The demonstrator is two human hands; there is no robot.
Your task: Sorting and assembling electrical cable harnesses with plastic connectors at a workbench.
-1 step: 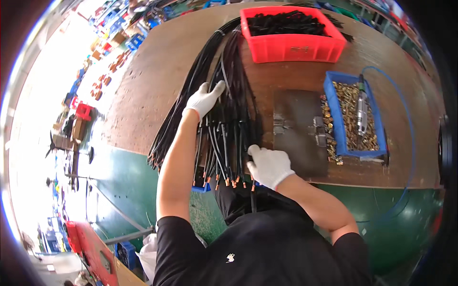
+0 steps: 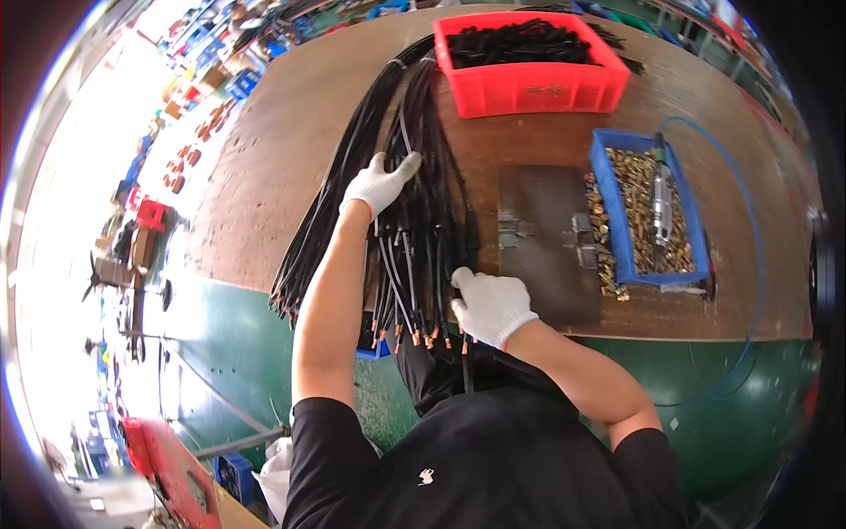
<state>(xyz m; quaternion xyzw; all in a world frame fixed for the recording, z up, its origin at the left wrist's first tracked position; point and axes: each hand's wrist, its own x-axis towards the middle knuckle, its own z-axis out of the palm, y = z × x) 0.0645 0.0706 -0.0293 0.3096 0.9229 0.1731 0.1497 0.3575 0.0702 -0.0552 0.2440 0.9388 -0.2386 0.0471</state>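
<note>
Two long bundles of black cables, with bare copper ends, lie across the table and reach over its near edge. My left hand, in a white glove, rests on top of the bundles, its thumb and forefinger spread apart. At the right side of the cable ends is my right hand, also in a white glove. Its fingers are closed round a black cable at the bundle's edge, and the fingertips are partly hidden.
A red bin of short black parts stands at the far side. Right of me, a dark plate with metal hinges lies beside a blue tray of small brass fittings. On the fittings rests a tool with a blue hose.
The view has shifted slightly, so the table things appear a little further left. Both hands stay at the same places on the cables.
</note>
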